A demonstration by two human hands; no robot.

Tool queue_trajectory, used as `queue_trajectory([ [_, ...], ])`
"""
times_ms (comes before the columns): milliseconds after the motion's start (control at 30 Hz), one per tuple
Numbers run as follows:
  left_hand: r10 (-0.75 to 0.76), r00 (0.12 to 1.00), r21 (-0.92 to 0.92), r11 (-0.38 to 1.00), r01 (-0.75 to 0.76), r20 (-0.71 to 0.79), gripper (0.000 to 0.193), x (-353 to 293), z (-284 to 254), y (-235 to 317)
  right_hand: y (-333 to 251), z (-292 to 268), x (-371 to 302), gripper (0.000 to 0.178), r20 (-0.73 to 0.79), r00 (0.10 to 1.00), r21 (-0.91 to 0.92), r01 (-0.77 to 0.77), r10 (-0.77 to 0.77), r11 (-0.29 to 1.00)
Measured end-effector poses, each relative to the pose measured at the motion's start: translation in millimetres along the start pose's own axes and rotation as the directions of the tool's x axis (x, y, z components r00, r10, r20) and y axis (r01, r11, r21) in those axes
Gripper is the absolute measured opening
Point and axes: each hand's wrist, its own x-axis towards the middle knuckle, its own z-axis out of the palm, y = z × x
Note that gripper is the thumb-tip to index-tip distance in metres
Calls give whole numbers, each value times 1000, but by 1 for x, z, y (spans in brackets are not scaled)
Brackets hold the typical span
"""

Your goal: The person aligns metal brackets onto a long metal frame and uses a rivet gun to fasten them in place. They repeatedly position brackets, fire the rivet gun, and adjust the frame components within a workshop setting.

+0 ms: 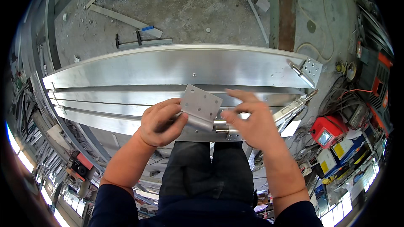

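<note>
My left hand (160,124) pinches a drilled metal plate (203,103), mid-frame.
My right hand (256,122) (blurred) spreads wide, seemingly empty, just to its right.

The light over my hands is bright and fairly even. Windows (336,214) along the near right and left edges burn out to white, their detail lost. Pale glare spreads across the broad metal beam (139,65) in front of me, while the gap on its near side falls into shadow. The drilled plate (202,101) in my left hand (162,122) looks sharp, its holes readable; my right hand (254,122) is blurred, its fingertips most of all. My trousers (210,170) sink into dark tones. The far floor (189,17) is a duller grey. Straight edges bow, the side clutter stretches and softens, and black closes in around the rim.
</note>
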Motion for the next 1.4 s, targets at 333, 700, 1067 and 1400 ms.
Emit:
queue_trajectory([
  [333, -85, 996, -159, 983, 87, 23, 42, 5, 5, 5, -23, 10, 29, 34, 260, 962, 436, -191, 81, 880],
  [700, -807, 429, -758, -37, 651, 407, 30, 15, 22, 28, -12, 37, 35, 25, -155, 987, 451, 41, 33, 892],
  [1067, -782, 456, -660, 78, 747, 424, 30, 23, 17, 31, -19, 32, 40, 29, -209, 971, 213, 157, -112, 964],
  [1400, -846, 440, -836, -13, 548, 301, 35, 16, 7, 4, 11, -9, 3, 36, -144, 988, -212, -93, 63, 973],
])
